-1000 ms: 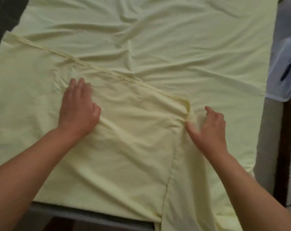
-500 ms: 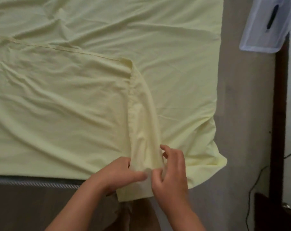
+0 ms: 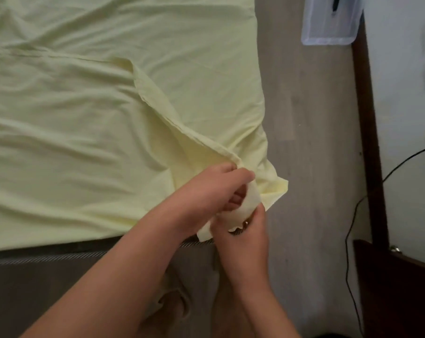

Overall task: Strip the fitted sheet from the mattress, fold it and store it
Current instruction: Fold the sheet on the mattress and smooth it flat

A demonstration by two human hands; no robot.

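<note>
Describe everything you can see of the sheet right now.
Pale yellow sheet, thin wrinkled fabric, lies spread over the mattress. A folded-over layer's hemmed edge runs diagonally to the near right corner. That corner is lifted and bunched, gripped by the left hand and right hand.

A bedroom at home — sheeted mattress [image 3: 60, 257], wood-look floor [image 3: 304, 142], plastic storage box [image 3: 328, 32].

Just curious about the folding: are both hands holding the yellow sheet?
Yes, the left hand and the right hand both grip the sheet near its corner.
</note>
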